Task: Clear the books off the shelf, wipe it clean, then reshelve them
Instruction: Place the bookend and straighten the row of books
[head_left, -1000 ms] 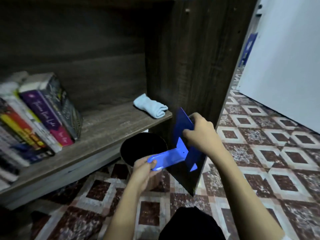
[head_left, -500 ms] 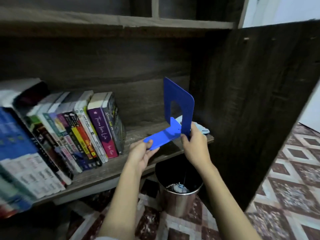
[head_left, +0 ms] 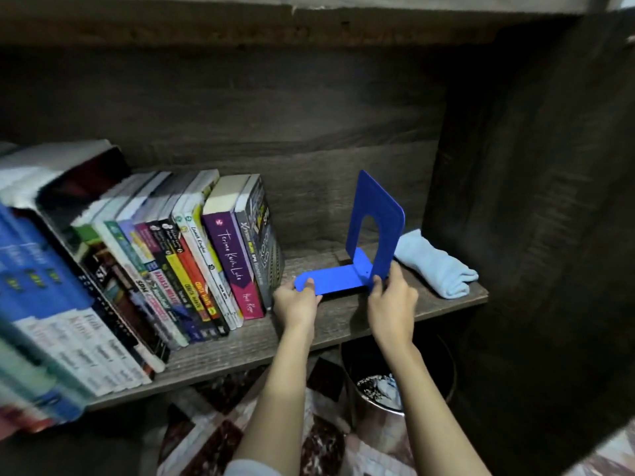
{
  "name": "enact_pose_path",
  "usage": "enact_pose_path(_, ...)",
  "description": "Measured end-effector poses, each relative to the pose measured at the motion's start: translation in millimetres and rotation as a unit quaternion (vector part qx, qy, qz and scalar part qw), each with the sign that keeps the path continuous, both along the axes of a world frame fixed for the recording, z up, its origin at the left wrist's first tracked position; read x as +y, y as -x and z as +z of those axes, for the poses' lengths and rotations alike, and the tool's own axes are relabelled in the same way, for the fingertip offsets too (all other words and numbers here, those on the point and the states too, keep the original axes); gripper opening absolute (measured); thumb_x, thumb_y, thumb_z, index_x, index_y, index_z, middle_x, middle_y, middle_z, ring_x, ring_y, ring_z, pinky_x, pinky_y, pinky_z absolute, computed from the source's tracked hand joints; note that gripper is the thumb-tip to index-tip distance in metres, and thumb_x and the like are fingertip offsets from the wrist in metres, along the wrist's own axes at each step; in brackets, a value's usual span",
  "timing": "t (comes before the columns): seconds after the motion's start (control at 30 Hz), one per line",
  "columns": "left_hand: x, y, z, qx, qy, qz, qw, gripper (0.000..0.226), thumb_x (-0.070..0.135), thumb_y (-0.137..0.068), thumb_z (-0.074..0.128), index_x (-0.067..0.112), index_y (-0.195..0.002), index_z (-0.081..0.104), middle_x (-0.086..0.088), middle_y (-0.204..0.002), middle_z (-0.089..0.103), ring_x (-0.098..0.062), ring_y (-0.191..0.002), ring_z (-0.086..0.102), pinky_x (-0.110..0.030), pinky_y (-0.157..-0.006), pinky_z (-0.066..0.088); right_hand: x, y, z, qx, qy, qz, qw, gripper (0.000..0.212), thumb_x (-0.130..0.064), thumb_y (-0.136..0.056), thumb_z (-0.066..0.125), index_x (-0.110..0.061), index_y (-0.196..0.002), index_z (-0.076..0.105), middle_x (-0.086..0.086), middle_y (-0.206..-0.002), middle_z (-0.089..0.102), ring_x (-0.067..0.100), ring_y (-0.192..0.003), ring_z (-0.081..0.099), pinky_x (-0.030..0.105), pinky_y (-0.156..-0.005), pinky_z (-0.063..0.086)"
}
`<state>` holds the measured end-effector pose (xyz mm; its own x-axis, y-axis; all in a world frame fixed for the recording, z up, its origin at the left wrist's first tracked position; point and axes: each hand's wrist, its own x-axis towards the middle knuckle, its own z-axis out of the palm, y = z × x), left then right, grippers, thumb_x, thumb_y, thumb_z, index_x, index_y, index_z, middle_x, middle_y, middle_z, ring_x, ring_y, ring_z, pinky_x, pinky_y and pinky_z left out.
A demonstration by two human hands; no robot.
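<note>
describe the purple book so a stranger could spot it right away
On the wooden shelf, follow the row of leaning books toward its right end. The purple book is second from that end, the only purple spine, lettered in white handwriting, left of a grey book.

The shelf (head_left: 343, 324) looks like dark, matt, rough-grained wood; the blue bookend (head_left: 374, 235) smooth, faintly glossy; the folded cloth (head_left: 436, 269) soft, pale; the books (head_left: 192, 269) glossy-spined paper.

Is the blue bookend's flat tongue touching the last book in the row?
Apart. The head view shows bare shelf between the bookend tongue and the last book.
</note>
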<state>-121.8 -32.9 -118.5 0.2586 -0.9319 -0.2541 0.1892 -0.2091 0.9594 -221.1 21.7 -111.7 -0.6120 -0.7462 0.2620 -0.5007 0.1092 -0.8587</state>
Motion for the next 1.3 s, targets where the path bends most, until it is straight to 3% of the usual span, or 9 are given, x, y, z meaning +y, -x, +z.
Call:
enact_pose_path(0.07, -2.5, -3.2, -2.5, -0.207, 0.002, -0.011, 0.978, 0.028, 0.018, -0.091, 0.060, 0.000, -0.112, 0.063, -0.017, -0.098, 0.067, -0.033, -0.101, 0.064, -0.036, -0.084, 0.052, -4.6, -2.2, -1.2, -0.001, -0.006, 0.003, 1.000, 0.034, -0.008, -0.096, 0.044, -0.013, -0.129, 0.051, 0.022, -0.101, 0.064, 0.039, -0.100, 0.056, 0.028, -0.067, 0.025)
enact_pose_path(0.17, 2.4, -4.7, 3.5, -0.469, 0.009, -0.051, 0.881, 0.034, 0.026, -0.096, 0.050, 0.000, -0.115, 0.060, -0.023, -0.109, 0.064, -0.038, -0.106, 0.059, -0.039, -0.085, 0.047, -12.1, -2.8, -5.8, -0.006, -0.013, 0.004, 1.000, 0.033, -0.006, -0.095, 0.044, -0.011, -0.127, 0.052, 0.024, -0.103, 0.063, 0.040, -0.101, 0.054, 0.025, -0.063, 0.019)
enact_pose_path(0.33, 4.3, -3.2, -2.9, -0.594, 0.019, -0.111, 0.797, 0.027, 0.006, -0.095, 0.043, 0.000, -0.118, 0.058, -0.018, -0.120, 0.057, -0.035, -0.111, 0.057, -0.039, -0.091, 0.046, -17.3, -12.5, -12.2, -0.002, -0.035, 0.021, 0.999, 0.030, -0.006, -0.095, 0.044, -0.009, -0.123, 0.054, 0.025, -0.102, 0.064, 0.041, -0.101, 0.055, 0.036, -0.074, 0.033)
enact_pose_path(0.47, 8.3, -6.6, -6.5, -0.611, 0.026, -0.147, 0.777, 0.037, 0.011, -0.094, 0.050, 0.001, -0.129, 0.049, -0.013, -0.145, 0.037, -0.029, -0.129, 0.042, -0.035, -0.101, 0.039, -19.1, -18.8, -14.4, 0.004, -0.046, 0.033, 0.998, 0.031, -0.008, -0.095, 0.043, -0.011, -0.124, 0.054, 0.025, -0.099, 0.064, 0.042, -0.098, 0.057, 0.039, -0.076, 0.041)
enact_pose_path(0.57, 17.0, -8.2, 3.5, -0.587, 0.076, -0.123, 0.796, 0.033, 0.008, -0.091, 0.047, 0.005, -0.123, 0.056, -0.012, -0.139, 0.045, -0.029, -0.126, 0.046, -0.036, -0.098, 0.041, -21.8, -24.9, -16.8, 0.034, -0.065, 0.038, 0.997, 0.038, -0.009, -0.095, 0.042, -0.016, -0.132, 0.050, 0.026, -0.101, 0.064, 0.043, -0.099, 0.057, 0.041, -0.080, 0.041)
enact_pose_path(0.63, 23.4, -11.9, 7.7, -0.561, 0.172, -0.062, 0.807, 0.036, 0.006, -0.087, 0.048, 0.008, -0.120, 0.060, -0.007, -0.130, 0.055, -0.027, -0.119, 0.051, -0.037, -0.094, 0.044, -21.6, -29.1, -17.4, 0.045, -0.066, 0.037, 0.996, 0.041, -0.009, -0.096, 0.041, -0.017, -0.135, 0.048, 0.028, -0.101, 0.064, 0.044, -0.098, 0.056, 0.042, -0.082, 0.040)
enact_pose_path(0.77, 31.2, -24.1, 6.4, -0.547, 0.308, 0.127, 0.768, 0.041, 0.010, -0.073, 0.065, 0.018, -0.113, 0.060, -0.004, -0.116, 0.056, -0.026, -0.105, 0.052, -0.038, -0.077, 0.047, -21.0, -30.2, -17.3, 0.038, -0.063, 0.038, 0.997, 0.041, -0.009, -0.096, 0.042, -0.018, -0.136, 0.048, 0.029, -0.100, 0.064, 0.044, -0.098, 0.056, 0.041, -0.081, 0.041)
enact_pose_path(0.97, 25.1, -32.2, 10.8, -0.501, 0.236, 0.218, 0.804, 0.087, 0.021, -0.071, 0.072, 0.003, -0.144, 0.027, -0.015, -0.145, 0.034, -0.031, -0.126, 0.036, -0.048, -0.099, 0.038, -20.9, -28.2, -18.4, 0.045, -0.057, 0.048, 0.996, 0.042, -0.009, -0.096, 0.043, -0.019, -0.137, 0.047, 0.027, -0.099, 0.064, 0.043, -0.098, 0.056, 0.041, -0.079, 0.041)
enact_pose_path(1.3, 15.4, -23.6, 13.9, -0.439, 0.224, 0.243, 0.836, 0.091, 0.018, -0.076, 0.070, -0.002, -0.147, 0.016, -0.020, -0.148, 0.024, -0.033, -0.130, 0.028, -0.042, -0.104, 0.031, -23.9, -28.1, -18.3, 0.046, -0.057, 0.053, 0.996, 0.042, -0.011, -0.096, 0.044, -0.021, -0.137, 0.048, 0.026, -0.098, 0.066, 0.042, -0.096, 0.059, 0.041, -0.078, 0.043)
